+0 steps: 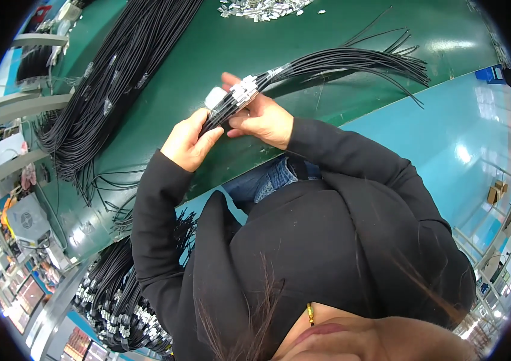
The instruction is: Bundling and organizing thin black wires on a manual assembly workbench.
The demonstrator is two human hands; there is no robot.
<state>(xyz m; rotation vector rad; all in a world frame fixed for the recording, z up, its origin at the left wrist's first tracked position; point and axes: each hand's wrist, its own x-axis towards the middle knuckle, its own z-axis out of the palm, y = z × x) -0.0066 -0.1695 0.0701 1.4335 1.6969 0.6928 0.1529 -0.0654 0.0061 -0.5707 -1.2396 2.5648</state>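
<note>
My left hand [189,142] grips the near end of a bundle of thin black cables [339,61], thumb pressed on the strands. My right hand [260,114] holds the same bundle just beyond, at a row of small silver-white clips [242,91] fixed on the cables. The loose cable ends fan out to the right over the dark green table [219,42]. Both arms are in black sleeves.
A long thick hank of black cables [111,78] lies across the table's left side. A heap of small silver clips [261,8] sits at the far edge. More clipped cable bundles [117,307] hang at lower left. Light blue floor [460,138] lies to the right.
</note>
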